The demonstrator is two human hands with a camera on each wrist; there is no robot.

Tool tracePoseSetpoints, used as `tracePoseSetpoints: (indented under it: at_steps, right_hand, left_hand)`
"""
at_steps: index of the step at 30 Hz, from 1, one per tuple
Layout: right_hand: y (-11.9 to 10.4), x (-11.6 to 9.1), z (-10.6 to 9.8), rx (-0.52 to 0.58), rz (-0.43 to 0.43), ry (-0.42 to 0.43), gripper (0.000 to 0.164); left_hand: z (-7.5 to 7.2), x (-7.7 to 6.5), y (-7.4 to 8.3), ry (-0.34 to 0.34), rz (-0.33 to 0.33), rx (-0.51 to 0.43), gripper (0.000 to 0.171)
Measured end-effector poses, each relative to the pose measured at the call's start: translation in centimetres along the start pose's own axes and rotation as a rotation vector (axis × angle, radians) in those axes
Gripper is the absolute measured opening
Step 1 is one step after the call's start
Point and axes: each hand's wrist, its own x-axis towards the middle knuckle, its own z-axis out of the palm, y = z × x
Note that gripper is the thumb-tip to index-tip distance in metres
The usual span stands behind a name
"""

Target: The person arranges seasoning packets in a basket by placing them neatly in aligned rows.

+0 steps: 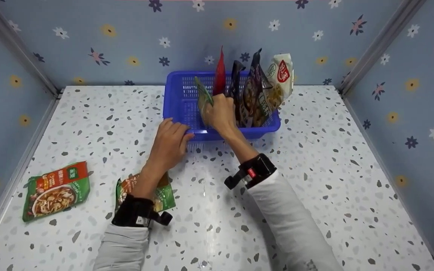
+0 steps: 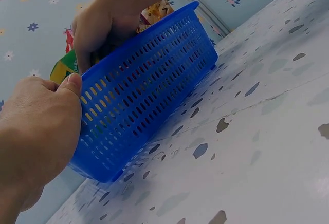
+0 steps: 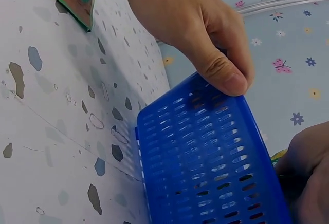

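Note:
A blue plastic basket (image 1: 236, 133) with slotted sides stands at the back of the table. My left hand (image 1: 169, 143) grips its front left corner, with the thumb over the rim in the left wrist view. Down inside the basket, my right hand (image 1: 221, 114) holds a green food packet (image 1: 203, 94) upright; its fingertips are hidden. Right of that packet stand a red packet (image 1: 219, 73), a dark packet (image 1: 235, 81), a purple-black packet (image 1: 254, 88) and a white packet (image 1: 281, 77) with a red label, leaning outward at the right end.
On the table's left lies a green and red food packet (image 1: 57, 192) with a picture of a dish. Another green packet (image 1: 166, 197) lies partly under my left forearm. Flower-patterned walls (image 1: 126, 37) enclose the speckled table (image 1: 315, 195) at the back and sides.

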Motion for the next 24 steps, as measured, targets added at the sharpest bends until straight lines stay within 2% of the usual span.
tracePoseSetpoints:
  at_steps: [6,13,20,24]
  right_hand:
    - [0.2,0.1,0.8,-0.053,0.052,-0.089,0.036]
    - [0.0,-0.3,0.2,-0.057,0.096,-0.141,0.022]
    - [0.2,-0.8,-0.4,-0.115,0.114,-0.134,0.039]
    - [0.4,-0.9,-0.5,-0.111,0.111,-0.121,0.041]
  left_hand:
    - [0.0,-0.1,0.0,0.005,0.000,0.005,0.036]
    - [0.0,-0.1,0.0,-0.018,-0.018,0.006,0.039]
    - [-0.1,-0.1,0.1,-0.014,-0.010,0.010,0.035]
    - [-0.1,0.0,0.1,-0.005,-0.005,0.009,0.034]
